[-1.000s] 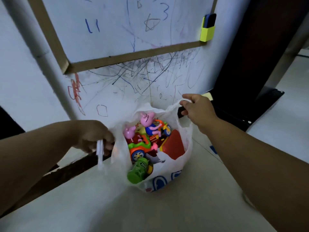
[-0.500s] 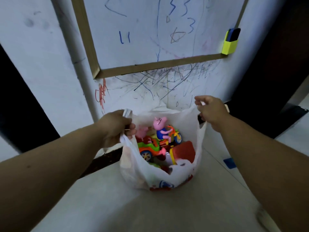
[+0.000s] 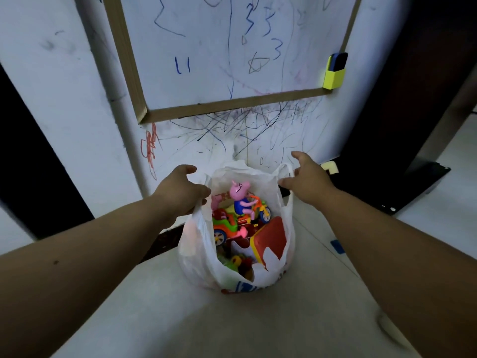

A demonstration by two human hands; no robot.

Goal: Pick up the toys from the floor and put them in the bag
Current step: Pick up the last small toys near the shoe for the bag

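A white plastic bag (image 3: 198,257) stands on the pale floor against the scribbled wall, its mouth wide. Inside lie a pink pig figure on an orange tricycle (image 3: 244,200), a green and orange toy car (image 3: 224,226), a red box-shaped toy (image 3: 271,239) and smaller toys lower down. My left hand (image 3: 180,191) is at the bag's left rim, thumb and fingers spread, touching the plastic. At the right handle (image 3: 285,168), my right hand (image 3: 308,178) hovers with fingers spread, holding nothing.
A framed whiteboard (image 3: 232,104) hangs on the wall above the bag, with a yellow eraser holder (image 3: 333,76) at its corner. Dark furniture (image 3: 402,156) stands to the right, a dark doorway (image 3: 31,164) to the left. A small blue piece (image 3: 337,246) lies on the floor.
Both hands gripped the bag's handles before; now their fingers have spread and the handles are let go. The bag has settled upright on the floor.
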